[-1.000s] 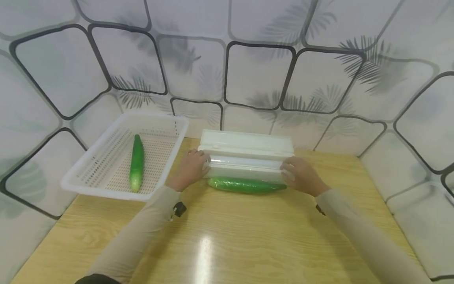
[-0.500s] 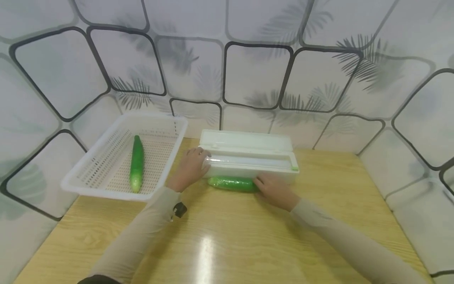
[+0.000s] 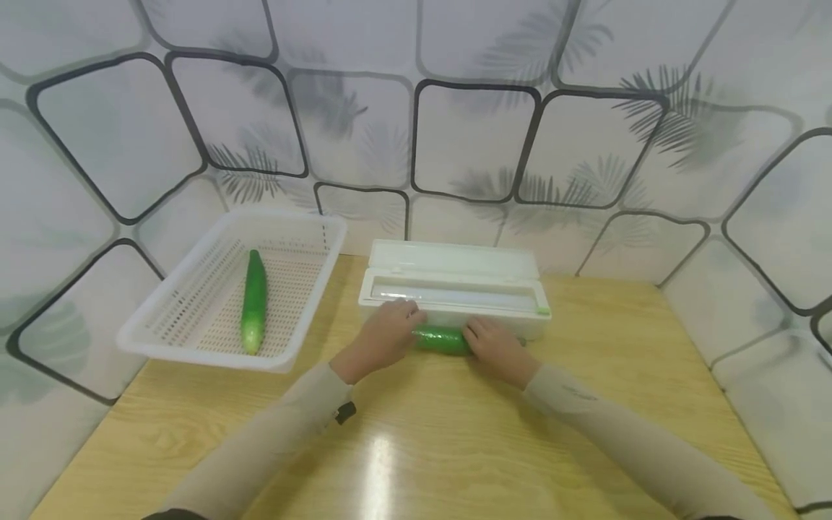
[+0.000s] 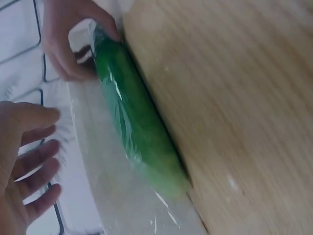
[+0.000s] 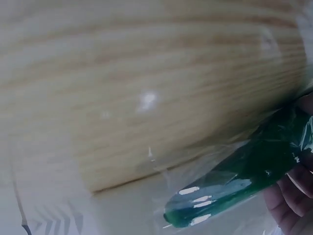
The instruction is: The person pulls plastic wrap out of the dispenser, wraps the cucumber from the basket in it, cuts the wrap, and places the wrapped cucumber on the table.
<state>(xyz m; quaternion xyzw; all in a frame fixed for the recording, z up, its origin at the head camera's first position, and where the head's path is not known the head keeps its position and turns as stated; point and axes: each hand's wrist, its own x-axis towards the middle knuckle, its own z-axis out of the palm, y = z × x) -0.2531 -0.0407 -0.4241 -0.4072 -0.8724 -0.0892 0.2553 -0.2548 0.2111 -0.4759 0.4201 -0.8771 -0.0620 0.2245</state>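
A green cucumber (image 3: 442, 339) wrapped in clear cling film lies along the front of a white cling film box (image 3: 448, 315), whose lid (image 3: 455, 260) is raised. My right hand (image 3: 499, 348) grips the cucumber toward its darker right end, which pokes out past the fingers in the right wrist view. My left hand (image 3: 385, 336) is at the paler left end and overlaps it in the head view. In the left wrist view, the left hand's fingers (image 4: 41, 159) are spread and apart from the cucumber (image 4: 139, 117). Film (image 4: 112, 161) stretches beside it.
Left of the box stands a white perforated basket (image 3: 139, 345) with a second, unwrapped cucumber (image 3: 254, 303) in it. The wooden table (image 3: 455, 433) backs onto a patterned wall (image 3: 474, 141), with more patterned wall on both sides.
My right hand left the box's right end and took hold of the cucumber. My left hand moved from the box's left end down and right to the cucumber's left end.
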